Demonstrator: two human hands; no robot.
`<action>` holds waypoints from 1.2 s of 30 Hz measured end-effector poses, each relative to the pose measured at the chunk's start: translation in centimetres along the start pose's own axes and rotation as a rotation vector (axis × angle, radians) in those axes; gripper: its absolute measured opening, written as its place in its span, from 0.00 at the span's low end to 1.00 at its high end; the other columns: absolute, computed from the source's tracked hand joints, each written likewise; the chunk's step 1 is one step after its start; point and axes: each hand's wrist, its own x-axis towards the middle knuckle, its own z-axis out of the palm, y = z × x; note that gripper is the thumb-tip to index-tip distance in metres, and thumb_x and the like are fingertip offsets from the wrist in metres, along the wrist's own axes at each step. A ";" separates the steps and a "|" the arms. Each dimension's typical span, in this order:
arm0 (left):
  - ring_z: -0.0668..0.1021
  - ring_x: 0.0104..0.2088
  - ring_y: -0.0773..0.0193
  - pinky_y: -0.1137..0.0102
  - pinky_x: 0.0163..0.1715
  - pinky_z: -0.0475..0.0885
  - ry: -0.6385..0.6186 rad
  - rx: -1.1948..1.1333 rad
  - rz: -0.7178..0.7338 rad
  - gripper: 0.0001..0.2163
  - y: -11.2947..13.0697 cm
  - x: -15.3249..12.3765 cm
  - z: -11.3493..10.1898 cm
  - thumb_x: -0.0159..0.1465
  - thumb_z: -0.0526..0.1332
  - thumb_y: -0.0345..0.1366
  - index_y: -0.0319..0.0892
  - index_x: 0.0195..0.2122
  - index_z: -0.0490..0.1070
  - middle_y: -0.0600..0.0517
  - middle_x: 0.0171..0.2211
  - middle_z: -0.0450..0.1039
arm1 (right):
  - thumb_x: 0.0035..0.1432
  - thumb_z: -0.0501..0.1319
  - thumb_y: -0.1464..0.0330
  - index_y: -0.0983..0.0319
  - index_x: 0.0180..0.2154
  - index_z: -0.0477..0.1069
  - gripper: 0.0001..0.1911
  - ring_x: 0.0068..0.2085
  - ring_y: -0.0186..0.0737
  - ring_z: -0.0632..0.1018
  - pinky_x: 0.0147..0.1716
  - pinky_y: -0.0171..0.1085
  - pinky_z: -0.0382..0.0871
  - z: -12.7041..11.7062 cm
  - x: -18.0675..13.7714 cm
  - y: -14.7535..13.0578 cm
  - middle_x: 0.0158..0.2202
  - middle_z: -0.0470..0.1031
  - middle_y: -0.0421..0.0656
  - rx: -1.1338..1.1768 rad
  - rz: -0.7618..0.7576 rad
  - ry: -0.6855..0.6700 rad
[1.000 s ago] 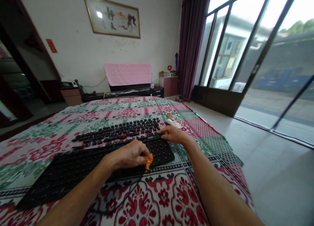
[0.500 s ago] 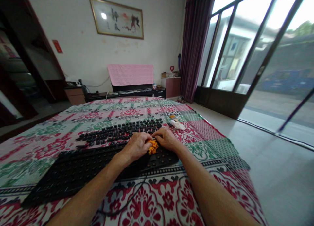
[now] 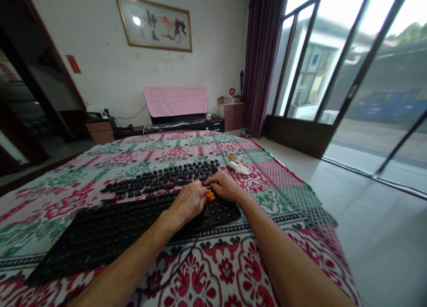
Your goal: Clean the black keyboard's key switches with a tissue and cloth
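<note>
A black keyboard base [image 3: 100, 229] with its keycaps removed lies on a red, green and white patterned cloth [image 3: 216, 271]. Behind it lie several loose black keycaps [image 3: 160, 178] in rows. My left hand [image 3: 187, 202] and my right hand [image 3: 225, 186] meet over the right part of the base, fingers curled. A small orange cloth or sponge [image 3: 210, 195] is pinched between them. Which fingers grip it is partly hidden.
A small white object and an orange-tipped tool [image 3: 237, 165] lie on the cloth to the right of the keycaps. The keyboard cable [image 3: 173, 271] runs towards me. Beyond the table stand a pink-covered cabinet [image 3: 175, 100] and glass sliding doors [image 3: 333, 75].
My left hand has carried the orange piece from the base's front edge up to its right rear part. My right hand has come in from the keycaps to meet it.
</note>
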 end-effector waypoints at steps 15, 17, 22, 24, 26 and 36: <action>0.71 0.30 0.67 0.75 0.31 0.63 -0.061 -0.127 0.139 0.09 0.0 -0.1 -1.0 0.56 0.51 0.30 0.41 0.29 0.71 0.51 0.28 0.69 | 0.41 0.47 0.80 0.61 0.34 0.74 0.22 0.38 0.35 0.72 0.43 0.35 0.62 0.3 -0.1 0.7 0.34 0.75 0.40 0.135 -0.045 -0.017; 0.72 0.31 0.68 0.75 0.32 0.63 -0.018 -0.160 0.096 0.10 0.0 0.1 -0.8 0.56 0.51 0.30 0.42 0.30 0.72 0.51 0.29 0.70 | 0.40 0.46 0.81 0.61 0.33 0.74 0.23 0.38 0.35 0.72 0.43 0.35 0.62 0.3 -0.2 0.7 0.34 0.75 0.40 0.151 -0.040 -0.008; 0.72 0.32 0.66 0.73 0.34 0.63 0.051 -0.142 -0.054 0.10 0.4 0.9 0.3 0.56 0.52 0.33 0.42 0.33 0.71 0.51 0.30 0.72 | 0.38 0.45 0.82 0.62 0.34 0.74 0.25 0.38 0.34 0.72 0.42 0.34 0.62 0.3 -0.2 0.8 0.33 0.75 0.40 0.214 -0.041 -0.017; 0.72 0.31 0.65 0.73 0.33 0.63 0.015 -0.102 -0.044 0.09 0.5 1.0 0.1 0.55 0.52 0.32 0.41 0.31 0.72 0.49 0.30 0.72 | 0.39 0.45 0.82 0.64 0.35 0.73 0.24 0.38 0.34 0.72 0.41 0.33 0.63 0.3 -0.2 0.9 0.34 0.74 0.40 0.242 -0.035 -0.015; 0.72 0.30 0.66 0.73 0.32 0.63 -0.053 -0.085 0.008 0.09 0.5 1.1 -0.5 0.55 0.52 0.32 0.40 0.28 0.73 0.49 0.29 0.72 | 0.41 0.45 0.81 0.65 0.35 0.72 0.23 0.37 0.33 0.72 0.41 0.33 0.64 0.4 -0.2 1.0 0.34 0.74 0.41 0.266 -0.026 -0.014; 0.73 0.30 0.64 0.71 0.33 0.64 0.012 -0.061 -0.055 0.11 1.5 2.3 0.1 0.55 0.50 0.31 0.40 0.28 0.73 0.48 0.28 0.73 | 0.43 0.46 0.79 0.63 0.36 0.73 0.21 0.36 0.34 0.72 0.38 0.33 0.64 0.1 -0.4 1.0 0.32 0.74 0.39 0.316 -0.020 -0.024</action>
